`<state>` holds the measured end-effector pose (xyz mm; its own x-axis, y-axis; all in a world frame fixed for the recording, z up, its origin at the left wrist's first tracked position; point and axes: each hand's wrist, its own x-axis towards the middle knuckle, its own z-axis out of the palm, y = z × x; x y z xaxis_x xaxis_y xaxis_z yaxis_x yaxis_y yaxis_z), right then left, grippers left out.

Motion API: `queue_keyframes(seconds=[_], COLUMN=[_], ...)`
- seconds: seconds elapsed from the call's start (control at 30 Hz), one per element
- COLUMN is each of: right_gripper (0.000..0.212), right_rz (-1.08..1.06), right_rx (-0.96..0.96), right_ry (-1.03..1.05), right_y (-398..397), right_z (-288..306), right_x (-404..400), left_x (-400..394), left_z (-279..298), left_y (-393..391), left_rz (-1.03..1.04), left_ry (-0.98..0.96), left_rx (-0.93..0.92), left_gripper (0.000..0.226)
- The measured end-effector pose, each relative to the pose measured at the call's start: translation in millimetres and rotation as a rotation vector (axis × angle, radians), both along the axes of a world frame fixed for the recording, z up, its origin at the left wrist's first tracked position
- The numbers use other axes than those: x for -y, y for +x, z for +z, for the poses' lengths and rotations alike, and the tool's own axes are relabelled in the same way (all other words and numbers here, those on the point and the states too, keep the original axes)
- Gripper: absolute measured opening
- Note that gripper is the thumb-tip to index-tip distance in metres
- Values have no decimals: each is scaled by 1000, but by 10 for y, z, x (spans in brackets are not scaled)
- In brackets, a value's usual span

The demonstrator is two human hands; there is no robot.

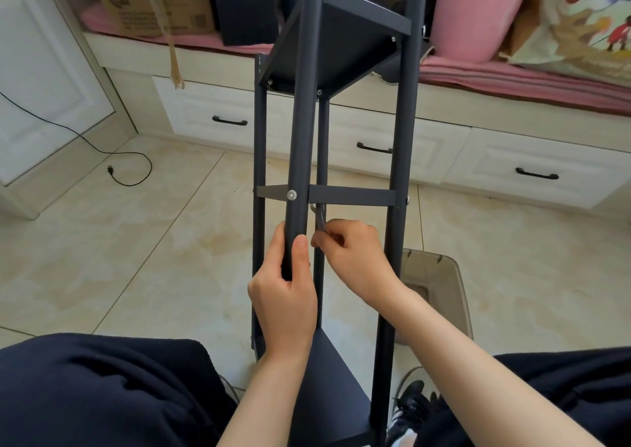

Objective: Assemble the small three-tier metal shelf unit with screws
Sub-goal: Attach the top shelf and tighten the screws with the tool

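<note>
The dark grey metal shelf unit (399, 132) lies tilted away from me between my knees, its four poles running up the view. My left hand (285, 296) grips the nearest pole (302, 122) just below the middle tier (351, 194). A silver screw head (292, 194) sits on that pole at the middle tier. My right hand (351, 252) pinches a small metal hex key (319, 219) whose tip reaches up under the middle tier. The far tier (341, 50) and the near tier (327, 388) are fixed to the poles.
A brownish plastic stool (440, 293) stands on the tiled floor to the right of the shelf. White drawers (218, 115) under a pink-cushioned bench lie beyond. A black cable (112, 170) trails on the floor at left. My dark-trousered knees (102, 388) flank the shelf.
</note>
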<state>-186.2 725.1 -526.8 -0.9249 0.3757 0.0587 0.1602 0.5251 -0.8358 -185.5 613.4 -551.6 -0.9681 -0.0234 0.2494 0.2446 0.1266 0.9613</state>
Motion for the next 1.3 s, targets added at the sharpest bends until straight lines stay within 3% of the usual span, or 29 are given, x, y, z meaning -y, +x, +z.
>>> queue_keyframes(seconds=[0.17,0.37,0.5,0.6,0.77,1.3], right_gripper=[31,24,37,35,20,14], right_rz=[66,63,46,21,-7,-110], right_rx=[159,123,83,66,-16,-397], right_ry=[3,7,-15,-28,-61,-212], right_y=[71,66,45,26,-9,-333], right_z=[251,432,448,406,266,-195], right_x=[-48,-80,-82,-58,-22,204], left_x=[-10,-6,-4,0,-3,29], left_z=[2,-8,-13,-16,2,-44], left_y=[20,14,16,13,23,-7], left_rz=[-4,-7,-10,-6,-18,6], left_ry=[-5,6,7,13,17,10], left_rx=[-5,-3,-1,-3,-8,-22], left_gripper=[56,50,49,53,53,47])
